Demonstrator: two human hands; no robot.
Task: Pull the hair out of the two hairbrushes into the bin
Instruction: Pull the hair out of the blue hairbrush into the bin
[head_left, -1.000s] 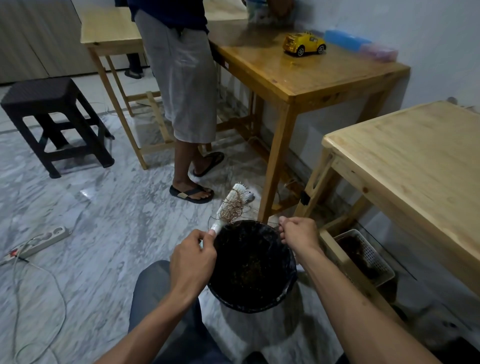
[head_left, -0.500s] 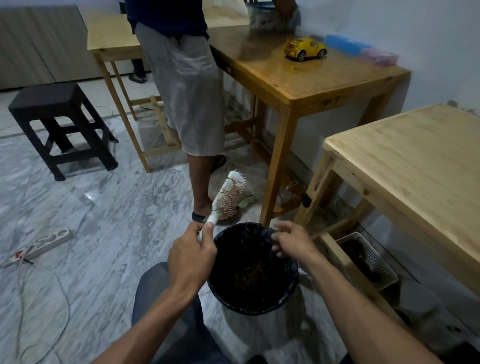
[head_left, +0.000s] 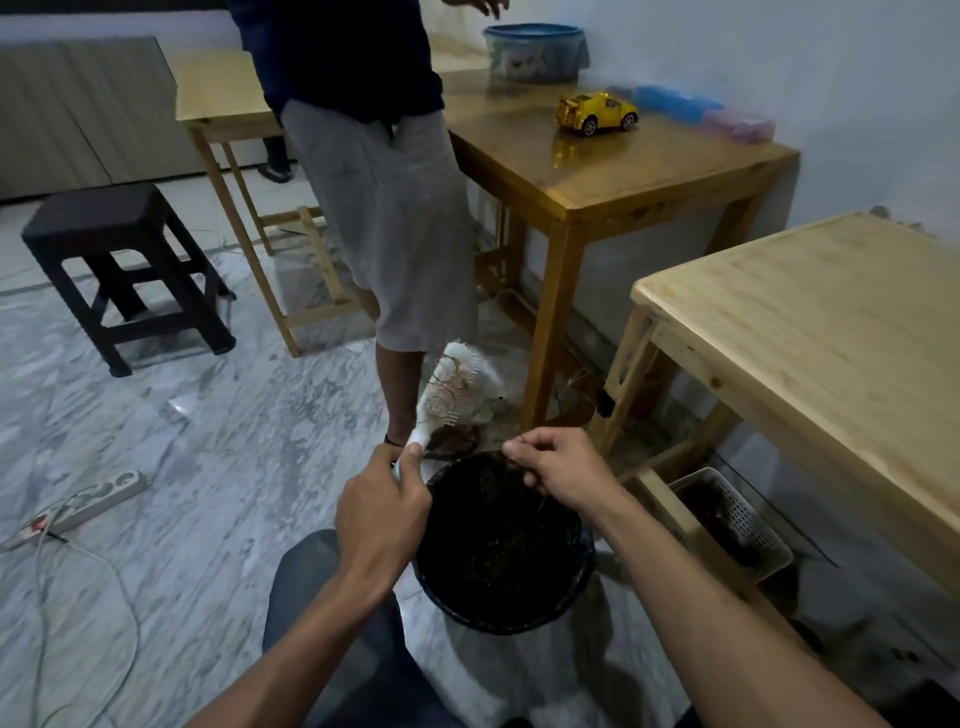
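Marble floor (head_left: 171, 415), grey-veined and glossy, carries everything here: a black plastic stool (head_left: 122, 260) toward its far left, a white power strip (head_left: 85, 501) with a trailing cable at the left edge, and three wooden tables along the pale wall. The varnished middle table (head_left: 613, 171) bears a yellow toy car (head_left: 596, 112) near its far edge, a lidded blue tub (head_left: 535, 52) at its back corner and flat blue and pink boxes (head_left: 701, 111) against the wall; the paler table (head_left: 810, 332) at right has a white slotted basket (head_left: 732, 514) on the floor beneath its near edge. A second person in grey shorts (head_left: 384, 223) stands between the tables. A round black bin (head_left: 501, 545), lined with a dark bag and holding dark hair, sits on the floor just in front of the seated person's knees. The left hand (head_left: 382, 512) is curled tight round the handle of a white hairbrush (head_left: 447, 395), which tilts up and away past the bin's far-left rim, coppery hair tangled in its bristles. The right hand (head_left: 563, 475) hovers over the bin's far rim, fingertips pressed together in a pinch on thin hair strands (head_left: 540, 506) hanging toward the bin; it is apart from the brush head.
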